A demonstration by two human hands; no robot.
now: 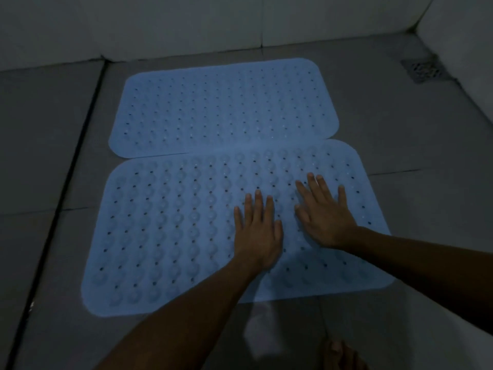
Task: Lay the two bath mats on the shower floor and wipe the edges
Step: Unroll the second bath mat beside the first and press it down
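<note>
Dim, bluish cast; soft, grainy detail; wide-angle bending at edges.

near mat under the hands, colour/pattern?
Near mat: light blue, with rows of round bumps and small holes. Head view.

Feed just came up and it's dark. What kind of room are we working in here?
Most likely a shower or bathroom floor. Grey floor tiles meet pale tiled walls, a floor drain sits in the far right corner, and two blue perforated bath mats lie flat under both hands.
</note>
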